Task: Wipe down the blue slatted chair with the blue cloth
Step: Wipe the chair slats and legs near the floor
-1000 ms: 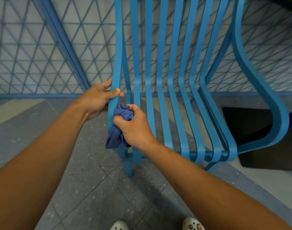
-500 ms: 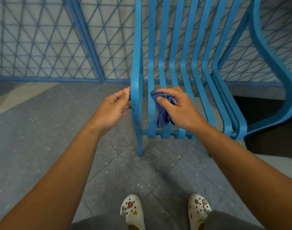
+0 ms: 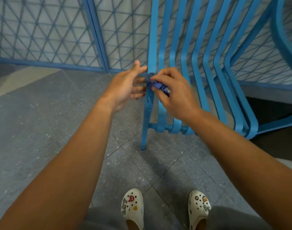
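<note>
Cloth [image 3: 156, 83] against chair [image 3: 185, 67] slat

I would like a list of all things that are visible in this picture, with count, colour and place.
chair: one, blue, slatted, centre and right, standing on the floor
cloth: one, dark blue, bunched against the chair's leftmost slat
fence: blue lattice panels, behind the chair
floor: grey speckled tiles
shoes: two, white with charms, bottom centre
left hand: fingers straight, beside the leftmost slat
right hand: holds the cloth
</note>
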The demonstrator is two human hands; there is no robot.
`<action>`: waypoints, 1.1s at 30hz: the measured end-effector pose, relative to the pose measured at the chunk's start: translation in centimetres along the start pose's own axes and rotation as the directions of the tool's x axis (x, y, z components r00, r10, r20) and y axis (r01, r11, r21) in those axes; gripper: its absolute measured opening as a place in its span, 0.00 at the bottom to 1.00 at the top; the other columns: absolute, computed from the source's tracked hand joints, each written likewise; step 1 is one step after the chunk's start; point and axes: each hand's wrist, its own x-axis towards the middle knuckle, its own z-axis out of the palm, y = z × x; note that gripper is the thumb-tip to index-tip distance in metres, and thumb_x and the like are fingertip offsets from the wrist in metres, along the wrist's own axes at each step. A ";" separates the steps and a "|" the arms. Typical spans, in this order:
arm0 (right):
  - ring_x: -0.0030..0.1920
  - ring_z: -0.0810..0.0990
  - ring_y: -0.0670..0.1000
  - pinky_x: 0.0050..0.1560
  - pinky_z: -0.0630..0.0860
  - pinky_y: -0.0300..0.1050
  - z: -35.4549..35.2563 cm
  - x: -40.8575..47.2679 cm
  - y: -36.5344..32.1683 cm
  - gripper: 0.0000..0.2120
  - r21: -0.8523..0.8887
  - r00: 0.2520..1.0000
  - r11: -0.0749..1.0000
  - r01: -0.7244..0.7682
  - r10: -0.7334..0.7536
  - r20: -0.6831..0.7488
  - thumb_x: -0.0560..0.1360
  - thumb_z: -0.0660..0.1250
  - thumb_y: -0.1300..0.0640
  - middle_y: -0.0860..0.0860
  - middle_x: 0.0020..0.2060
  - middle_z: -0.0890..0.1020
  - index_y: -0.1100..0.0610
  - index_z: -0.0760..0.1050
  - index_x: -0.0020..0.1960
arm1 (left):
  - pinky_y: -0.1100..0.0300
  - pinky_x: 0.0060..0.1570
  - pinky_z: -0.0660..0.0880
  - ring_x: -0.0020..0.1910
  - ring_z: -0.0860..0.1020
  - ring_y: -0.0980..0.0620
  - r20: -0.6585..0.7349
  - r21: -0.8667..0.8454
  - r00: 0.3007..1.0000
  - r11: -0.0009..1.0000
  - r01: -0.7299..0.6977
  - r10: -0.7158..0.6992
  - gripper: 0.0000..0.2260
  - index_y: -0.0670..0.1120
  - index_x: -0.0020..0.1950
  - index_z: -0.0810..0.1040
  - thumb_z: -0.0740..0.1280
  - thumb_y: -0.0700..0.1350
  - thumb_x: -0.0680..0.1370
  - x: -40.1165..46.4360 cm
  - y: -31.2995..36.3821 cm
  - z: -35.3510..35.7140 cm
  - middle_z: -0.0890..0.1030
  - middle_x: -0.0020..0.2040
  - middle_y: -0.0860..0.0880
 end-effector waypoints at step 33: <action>0.52 0.76 0.53 0.49 0.78 0.51 2.0 -4.0 1.7 0.15 -0.076 0.992 0.994 0.082 -0.074 0.101 0.78 0.72 0.55 0.53 0.53 0.74 0.51 0.82 0.64 | 0.48 0.62 0.78 0.56 0.85 0.49 0.119 0.071 0.991 0.995 -0.067 0.058 0.14 0.54 0.68 0.78 0.61 0.54 0.84 -0.8 -1.5 -1.2 0.85 0.58 0.51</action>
